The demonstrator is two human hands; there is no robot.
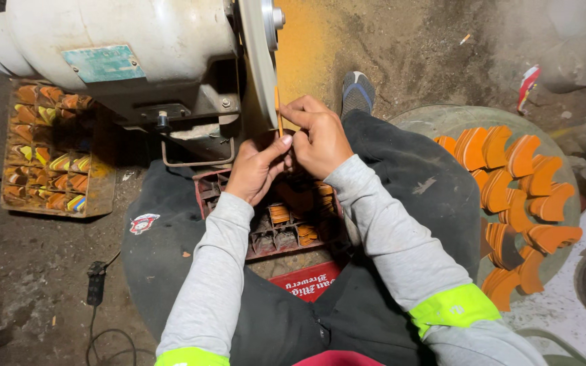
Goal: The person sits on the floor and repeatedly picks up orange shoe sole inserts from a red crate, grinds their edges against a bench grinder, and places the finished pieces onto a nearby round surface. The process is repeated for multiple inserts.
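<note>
My left hand [256, 166] and my right hand [317, 135] are closed together around a thin orange piece [280, 116], seen edge-on. The piece is pressed against the flat grey grinding disc [260, 61] of a large white motor [116, 41]. My fingers hide most of the piece. Below my hands, between my knees, stands a red divided crate [272, 227] with more orange pieces stacked in its cells.
A round tray [442, 118] at the right holds several curved orange pieces [517, 196]. A second crate [52, 152] of orange and yellow pieces sits at the left. A black cable and plug [95, 285] lie on the dirt floor. My shoe [359, 91] is beyond my hands.
</note>
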